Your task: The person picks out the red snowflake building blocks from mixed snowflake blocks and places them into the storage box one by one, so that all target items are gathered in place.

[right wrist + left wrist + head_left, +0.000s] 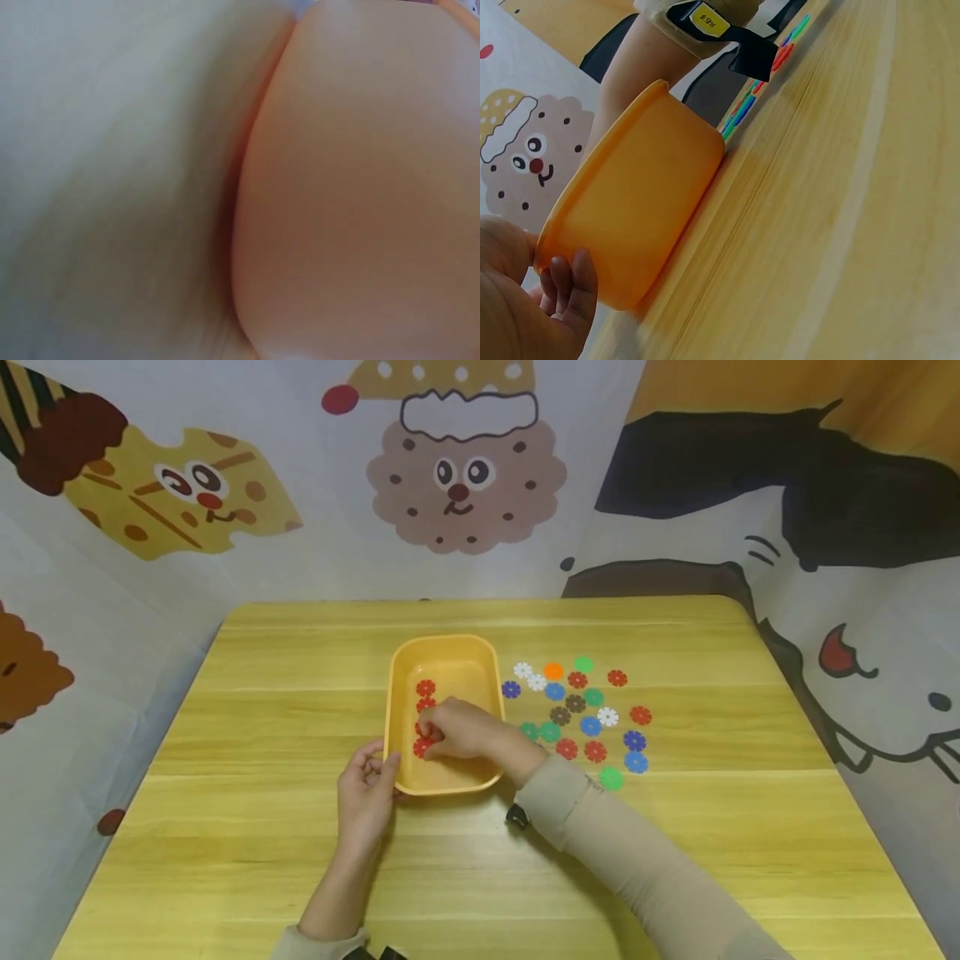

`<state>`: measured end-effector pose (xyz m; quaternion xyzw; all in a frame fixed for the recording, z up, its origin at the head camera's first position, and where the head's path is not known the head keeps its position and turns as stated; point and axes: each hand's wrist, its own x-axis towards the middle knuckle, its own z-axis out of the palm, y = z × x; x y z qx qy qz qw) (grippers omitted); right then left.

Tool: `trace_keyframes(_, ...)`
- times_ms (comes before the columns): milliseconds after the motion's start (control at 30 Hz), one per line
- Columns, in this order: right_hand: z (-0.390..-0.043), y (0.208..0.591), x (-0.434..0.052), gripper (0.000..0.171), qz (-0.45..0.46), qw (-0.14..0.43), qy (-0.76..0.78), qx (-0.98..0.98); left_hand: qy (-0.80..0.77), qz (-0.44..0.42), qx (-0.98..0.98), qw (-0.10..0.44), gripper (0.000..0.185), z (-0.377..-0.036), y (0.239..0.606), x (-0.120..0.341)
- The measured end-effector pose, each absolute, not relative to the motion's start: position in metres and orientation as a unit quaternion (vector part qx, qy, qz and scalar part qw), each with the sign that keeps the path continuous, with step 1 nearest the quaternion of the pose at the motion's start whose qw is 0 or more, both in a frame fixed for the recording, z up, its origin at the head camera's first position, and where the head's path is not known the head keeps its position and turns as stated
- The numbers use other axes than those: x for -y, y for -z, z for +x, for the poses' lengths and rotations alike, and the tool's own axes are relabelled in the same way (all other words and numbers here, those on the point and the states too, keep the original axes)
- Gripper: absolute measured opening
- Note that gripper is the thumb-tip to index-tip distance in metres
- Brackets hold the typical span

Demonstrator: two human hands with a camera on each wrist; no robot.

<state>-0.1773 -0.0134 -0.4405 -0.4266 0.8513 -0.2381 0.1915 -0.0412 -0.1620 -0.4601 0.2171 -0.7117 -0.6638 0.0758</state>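
A yellow-orange plastic tray (459, 670) stands on the table, its outer wall filling much of both wrist views. My left hand (366, 793) grips its near left corner, thumb at the rim and fingers against the outside wall (637, 187). Reaching over the right rim, my right hand (461, 729) is down inside the tray, thumb and index finger pinching a red snowflake disc (422, 748). More red snowflake discs (425, 688) lie in a column along the tray's left side, partly hidden by that hand. The right wrist view shows only the tray wall (360, 187) and tabletop.
Right of the tray, many loose snowflake discs lie scattered on the wooden table (247, 760), among them white (607, 717), blue (591, 726), green (611, 778), brown (575, 703), orange (552, 671) and red (641, 716). A cartoon-printed cloth (300, 568) hangs behind the table.
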Motion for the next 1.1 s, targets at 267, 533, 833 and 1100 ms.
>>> trace_keyframes(267, -0.179, 0.434, 0.005, 0.023, -0.446, 0.135, 0.291, -0.836, 0.664, 0.221, 0.71, 0.074, 0.029, -0.038, 0.461, 0.161)
trace_keyframes(533, -0.18, 0.418, -0.022, 0.037, -0.427, 0.095, 0.329, -0.837, 0.661, 0.226, 0.712, 0.071, 0.032, -0.038, 0.461, 0.162)
trace_keyframes(833, -0.182, 0.416, -0.064, 0.027, -0.398, 0.001, 0.39, -0.83, 0.658, 0.219, 0.717, 0.074, 0.032, -0.042, 0.461, 0.162)
trace_keyframes(1100, -0.188, 0.415, -0.094, 0.025, -0.37, 0.008, 0.41, -0.834, 0.659, 0.218, 0.715, 0.078, 0.03, -0.042, 0.462, 0.162)
